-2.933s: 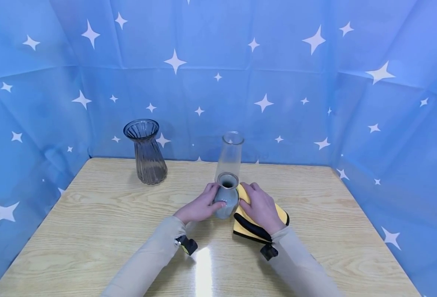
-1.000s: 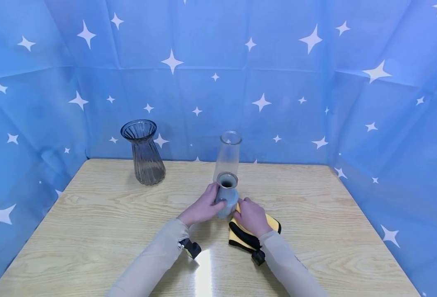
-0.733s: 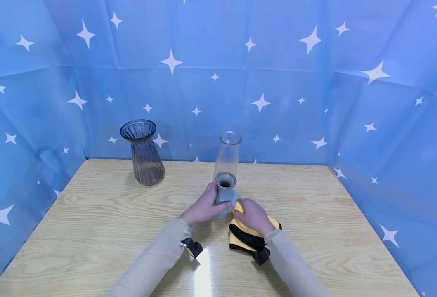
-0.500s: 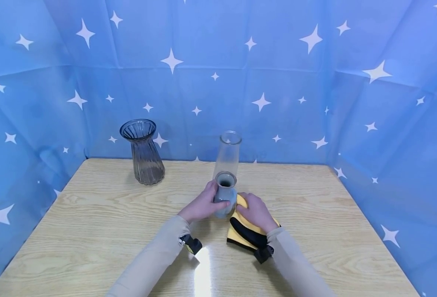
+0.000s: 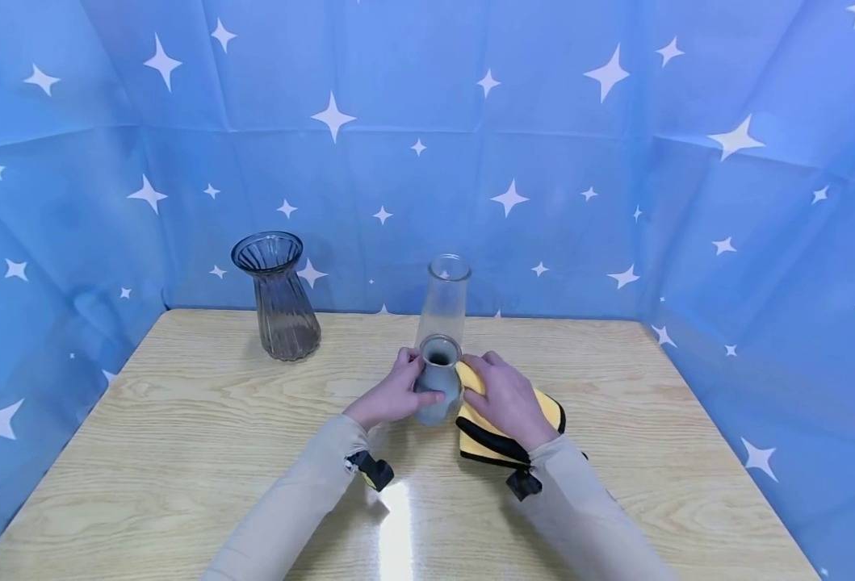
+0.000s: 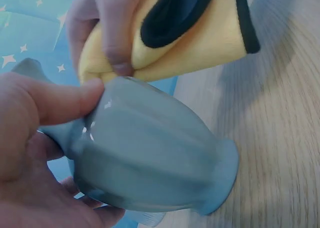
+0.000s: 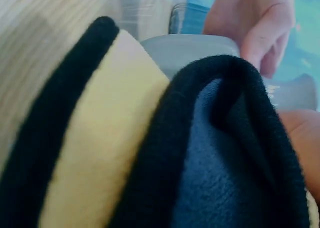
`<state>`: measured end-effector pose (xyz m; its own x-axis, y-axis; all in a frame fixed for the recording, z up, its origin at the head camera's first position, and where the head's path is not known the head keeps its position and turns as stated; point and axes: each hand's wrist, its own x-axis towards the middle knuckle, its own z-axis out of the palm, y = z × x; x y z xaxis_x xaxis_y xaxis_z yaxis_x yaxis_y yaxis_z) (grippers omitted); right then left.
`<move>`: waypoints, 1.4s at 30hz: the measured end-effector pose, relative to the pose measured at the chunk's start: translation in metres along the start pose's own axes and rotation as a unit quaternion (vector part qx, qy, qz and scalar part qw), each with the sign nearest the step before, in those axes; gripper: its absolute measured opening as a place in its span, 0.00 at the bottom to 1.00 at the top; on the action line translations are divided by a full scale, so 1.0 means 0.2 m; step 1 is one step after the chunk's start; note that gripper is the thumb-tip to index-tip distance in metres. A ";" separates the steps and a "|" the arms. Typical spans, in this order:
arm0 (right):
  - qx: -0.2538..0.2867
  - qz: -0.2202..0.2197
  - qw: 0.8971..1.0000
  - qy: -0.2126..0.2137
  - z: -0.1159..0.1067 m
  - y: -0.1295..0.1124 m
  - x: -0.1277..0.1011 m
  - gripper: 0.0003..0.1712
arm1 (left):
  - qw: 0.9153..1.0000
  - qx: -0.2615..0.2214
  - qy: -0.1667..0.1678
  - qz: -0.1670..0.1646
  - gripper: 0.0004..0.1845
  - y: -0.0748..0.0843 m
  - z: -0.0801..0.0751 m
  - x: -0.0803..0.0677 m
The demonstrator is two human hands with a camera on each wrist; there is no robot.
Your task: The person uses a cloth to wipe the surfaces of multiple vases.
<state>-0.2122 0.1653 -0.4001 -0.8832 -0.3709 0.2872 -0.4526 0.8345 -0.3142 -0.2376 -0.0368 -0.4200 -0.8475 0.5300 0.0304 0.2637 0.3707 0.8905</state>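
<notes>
A ribbed smoky-grey glass vase (image 5: 278, 297) is standing near the far left corner of the wooden surface (image 5: 180, 452). At mid-surface, the left hand (image 5: 389, 397) is gripping a small grey-blue ceramic vase (image 5: 437, 390), fingers curled round it. The right hand (image 5: 509, 400) is pressing a yellow, black-edged cloth (image 5: 503, 436) against its side, clutching the fabric. A clear glass cylinder vase (image 5: 446, 297) is standing just behind.
</notes>
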 end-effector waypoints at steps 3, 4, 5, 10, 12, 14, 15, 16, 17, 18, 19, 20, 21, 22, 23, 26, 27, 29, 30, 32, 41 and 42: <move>-0.029 -0.034 0.999 0.027 -0.03 -0.05 0.01 0.20 | 1.000 0.004 -0.012 0.015 0.32 0.00 -0.01 0.00; -0.037 -0.043 0.998 0.036 -0.04 -0.06 0.01 0.19 | 1.000 0.006 -0.016 0.020 0.33 0.00 -0.01 0.00; -0.042 -0.049 0.997 0.044 -0.04 -0.07 0.01 0.19 | 0.999 0.011 -0.021 0.025 0.33 0.01 -0.01 0.00; -0.006 -0.029 0.997 0.077 -0.02 -0.07 -0.01 0.23 | 0.998 0.033 -0.037 0.043 0.35 0.00 -0.01 -0.01; 0.029 -0.011 0.995 0.092 -0.01 -0.06 -0.02 0.25 | 0.998 0.036 -0.040 0.045 0.35 0.00 -0.01 -0.01; 0.075 0.009 0.991 0.109 0.00 -0.05 -0.02 0.24 | 0.997 0.036 -0.045 0.042 0.35 0.00 -0.01 -0.01; 0.100 0.017 0.988 0.118 0.01 -0.05 -0.02 0.24 | 0.997 0.035 -0.049 0.040 0.36 0.00 -0.01 -0.01; 0.124 0.024 0.984 0.127 0.01 -0.04 -0.02 0.23 | 0.997 0.033 -0.052 0.039 0.36 0.00 -0.01 -0.01; 0.144 0.027 0.980 0.134 0.01 -0.04 -0.02 0.22 | 0.997 0.032 -0.054 0.040 0.35 0.00 -0.01 -0.01; 0.159 0.028 0.977 0.138 0.02 -0.03 -0.02 0.22 | 0.997 0.031 -0.055 0.041 0.35 0.00 -0.01 -0.02; 0.169 0.028 0.975 0.138 0.03 -0.03 -0.02 0.22 | 0.997 0.032 -0.056 0.042 0.35 0.00 -0.02 -0.02; 0.171 0.023 0.976 0.134 0.03 -0.03 -0.01 0.22 | 0.997 0.031 -0.056 0.044 0.35 0.00 -0.02 -0.02; 0.165 0.015 0.978 0.125 0.04 -0.02 -0.01 0.22 | 0.997 0.032 -0.056 0.046 0.35 0.00 -0.02 -0.02; 0.150 0.006 0.982 0.115 0.05 -0.02 -0.01 0.23 | 0.997 0.034 -0.054 0.048 0.34 0.00 -0.02 -0.02; 0.130 -0.004 0.986 0.103 0.06 -0.01 -0.01 0.23 | 0.997 0.035 -0.052 0.051 0.34 0.00 -0.02 -0.02; 0.065 -0.034 0.995 0.067 0.06 0.01 -0.02 0.24 | 0.997 0.033 -0.051 0.054 0.34 0.00 -0.02 -0.02; 0.042 -0.043 0.997 0.056 0.05 0.02 -0.02 0.24 | 0.997 0.030 -0.051 0.054 0.34 0.00 -0.02 -0.02; 0.009 -0.054 0.998 0.037 0.04 0.04 -0.02 0.24 | 0.997 0.022 -0.051 0.054 0.34 0.00 -0.02 -0.02; -0.002 -0.057 0.998 0.029 0.03 0.05 -0.02 0.24 | 0.997 0.018 -0.050 0.054 0.34 0.00 -0.02 -0.02; -0.019 -0.061 0.998 0.019 0.03 0.07 -0.02 0.24 | 0.997 0.009 -0.048 0.055 0.35 0.00 -0.02 -0.02; 0.020 0.008 1.000 -0.003 0.10 0.11 -0.02 0.23 | 0.998 -0.006 -0.040 0.057 0.34 -0.02 -0.01 -0.02; 0.027 0.017 0.999 -0.010 0.11 0.11 -0.02 0.23 | 0.998 -0.006 -0.038 0.056 0.34 -0.02 0.00 -0.02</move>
<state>-0.2217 0.1756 -0.4282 -0.9002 -0.3517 0.2567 -0.4279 0.8235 -0.3725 -0.2355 -0.0410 -0.4231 -0.7752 0.6245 0.0954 0.3490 0.2974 0.8887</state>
